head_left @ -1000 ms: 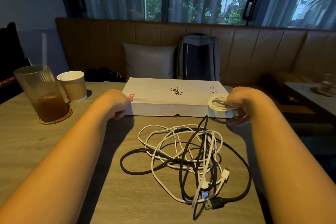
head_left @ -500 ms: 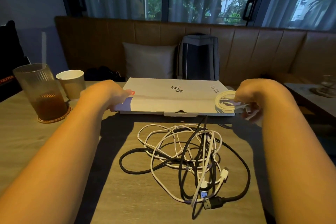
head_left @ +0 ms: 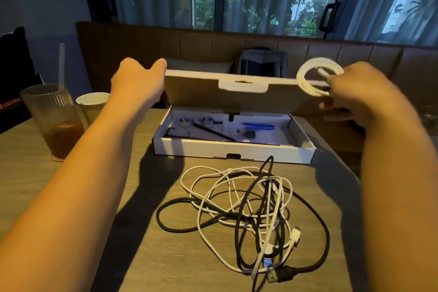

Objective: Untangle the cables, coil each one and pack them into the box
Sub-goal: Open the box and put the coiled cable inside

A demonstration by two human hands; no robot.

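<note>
While the lid [head_left: 237, 96] of the flat white box [head_left: 234, 150] is standing raised on its far hinge, a person is reaching across the bench [head_left: 28, 173] with both arms stretched out, as the head camera is showing. The left hand [head_left: 139, 78] is gripping the lid's left corner, thumb lying along the top edge and fingers hidden behind the card. The right hand [head_left: 355, 92] is holding a coiled white cable [head_left: 305, 80] at the lid's right corner, fingers curled round the loops. Whether it is also bracing the lid cannot be told.

The hands are sitting well apart, one at each end of the lid. The open tray is lying below them, its long axis running left to right, and the coil-carrying right hand is hanging above its right end — so the drop is looking to be downward and slightly toward the person.

A tangle of black and white cables [head_left: 248, 204] is lying just beside the box's near wall, between the forearms — not yet sorted. A glass [head_left: 54, 121] and a paper cup [head_left: 91, 102] are standing at left.
</note>
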